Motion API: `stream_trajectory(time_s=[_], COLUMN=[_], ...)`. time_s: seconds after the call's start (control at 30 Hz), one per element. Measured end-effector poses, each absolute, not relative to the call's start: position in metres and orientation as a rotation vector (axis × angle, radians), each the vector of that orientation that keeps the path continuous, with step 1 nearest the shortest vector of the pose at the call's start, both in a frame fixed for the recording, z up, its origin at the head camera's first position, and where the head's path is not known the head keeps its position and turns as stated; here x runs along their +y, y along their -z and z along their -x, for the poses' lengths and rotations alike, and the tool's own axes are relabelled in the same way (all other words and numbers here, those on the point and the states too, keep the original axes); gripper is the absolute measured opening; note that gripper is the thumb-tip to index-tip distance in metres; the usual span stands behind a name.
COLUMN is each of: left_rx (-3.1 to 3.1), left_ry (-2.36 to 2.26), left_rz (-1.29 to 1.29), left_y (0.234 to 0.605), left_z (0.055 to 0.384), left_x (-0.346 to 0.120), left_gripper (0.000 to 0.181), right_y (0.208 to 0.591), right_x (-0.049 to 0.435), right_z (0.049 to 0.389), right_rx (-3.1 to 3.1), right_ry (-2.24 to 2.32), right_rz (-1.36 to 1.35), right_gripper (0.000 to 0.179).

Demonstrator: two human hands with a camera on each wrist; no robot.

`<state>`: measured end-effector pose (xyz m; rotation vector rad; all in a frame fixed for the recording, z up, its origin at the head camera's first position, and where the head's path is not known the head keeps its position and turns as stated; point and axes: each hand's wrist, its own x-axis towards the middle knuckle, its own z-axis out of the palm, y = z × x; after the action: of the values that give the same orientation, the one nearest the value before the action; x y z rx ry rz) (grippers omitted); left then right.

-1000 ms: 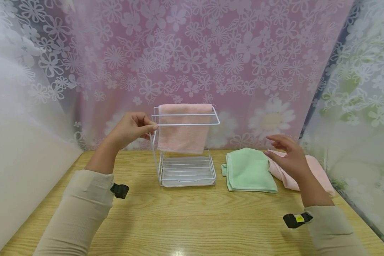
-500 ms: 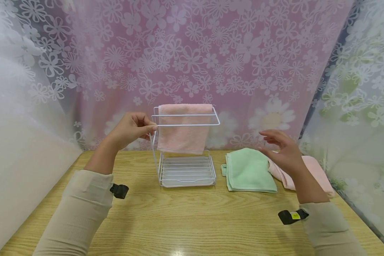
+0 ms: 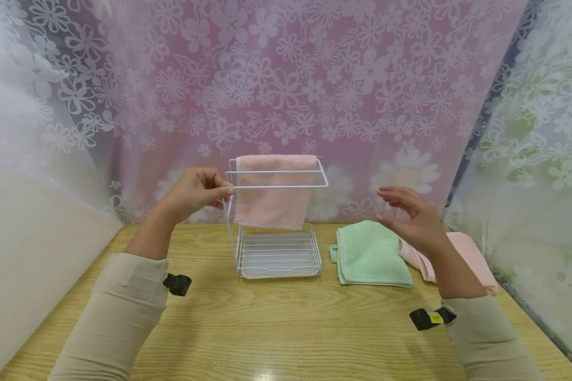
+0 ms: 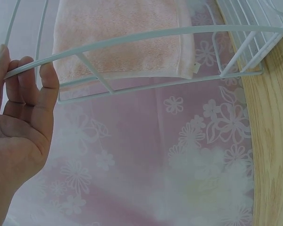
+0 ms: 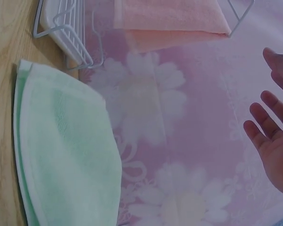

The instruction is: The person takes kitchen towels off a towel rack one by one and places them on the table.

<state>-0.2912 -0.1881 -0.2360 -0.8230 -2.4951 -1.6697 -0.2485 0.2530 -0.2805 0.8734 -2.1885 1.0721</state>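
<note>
My left hand (image 3: 195, 193) pinches the upper left corner of a white wire rack (image 3: 280, 186) between thumb and fingers. In the left wrist view the fingertips (image 4: 48, 70) lie against the rack's side wire. A pink towel (image 3: 274, 206) hangs over the rack's rearmost top bar. To the right, my right hand (image 3: 414, 217) hovers in the air with fingers spread from the thumb, holding nothing. Beneath it lies a folded green towel (image 3: 374, 254) on the table. A second pink towel (image 3: 472, 256) lies behind the right forearm, partly hidden by it.
The rack's base carries a wire shelf over a pale tray (image 3: 278, 272). All of it stands on a wood-grain table (image 3: 276, 328). A pink flowered curtain (image 3: 286, 79) closes off the back, and pale sheets stand at both sides.
My right hand has moved left and slightly up, from beside the second pink towel to over the green towel. The left hand, the rack and the towels stay where they were.
</note>
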Motion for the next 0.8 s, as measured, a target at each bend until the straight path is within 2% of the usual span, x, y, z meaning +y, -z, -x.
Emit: stream_trajectory(time_s=[0.3, 0.53, 0.8], left_rx=[-2.505, -2.495, -2.49], left_ry=[1.667, 1.667, 1.659], left_rz=[0.824, 0.817, 0.822], left_y=[0.236, 0.236, 0.236], left_z=[0.289, 0.289, 0.288], left_x=[-0.188, -0.188, -0.188], left_gripper=[0.021, 0.02, 0.021], right_y=[0.268, 0.268, 0.253], right_x=[0.244, 0.244, 0.222], right_z=[0.251, 0.276, 0.287], right_rx=[-2.184, -2.174, -2.101], right_ry=[-1.048, -1.058, -1.129], right_rz=[-0.962, -1.022, -1.098], right_gripper=[0.051, 0.056, 0.048])
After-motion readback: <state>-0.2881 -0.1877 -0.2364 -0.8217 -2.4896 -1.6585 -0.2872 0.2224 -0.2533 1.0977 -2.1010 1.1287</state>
